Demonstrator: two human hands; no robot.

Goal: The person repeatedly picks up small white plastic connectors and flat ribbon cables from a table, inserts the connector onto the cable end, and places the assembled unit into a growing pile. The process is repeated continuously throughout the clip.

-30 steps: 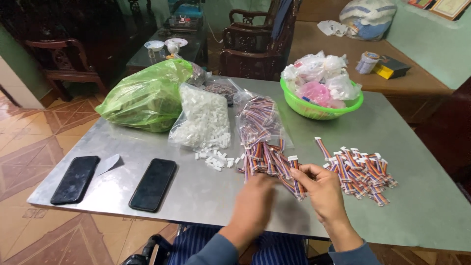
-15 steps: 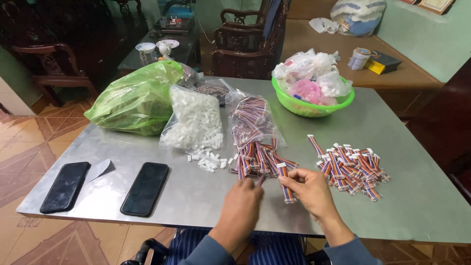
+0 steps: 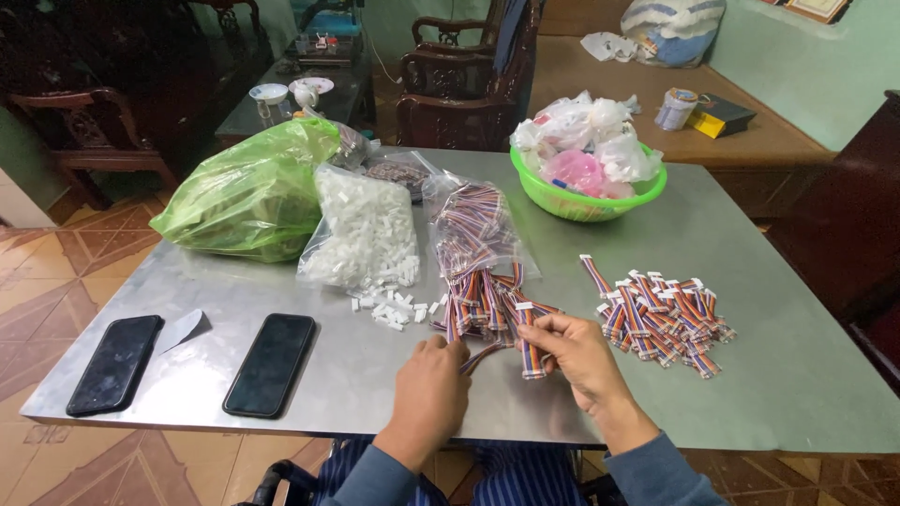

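From the head view, a grey metal tabletop [image 3: 750, 375] is carrying a crowd of things. A bulging green plastic bag [image 3: 253, 192] is lying at the far left, with a clear bag of white connectors [image 3: 366, 234] leaning against it and a few loose white connectors [image 3: 389, 307] spilling out in front. Just beside that, a clear bag of striped ribbon cables [image 3: 473, 225] is opening toward a loose heap of the same cables [image 3: 483, 305]. A second pile of cables with white ends [image 3: 661, 314] is sitting to the right, apart from the heap. A green basin [image 3: 586, 201] stuffed with plastic bags is standing farther back. Two dark phones [image 3: 117, 364] [image 3: 272, 364] are lying flat near the left front edge.

Bare tabletop is showing along the right side and the front edge between the phones and the hands.

The left hand [image 3: 429, 394] is curling its fingers loosely at the near end of the heap, touching a cable there. The right hand [image 3: 577, 356] is pinching a single ribbon cable [image 3: 531, 347] between thumb and fingertips, its white end pointing away. Both forearms are reaching in from the front edge.
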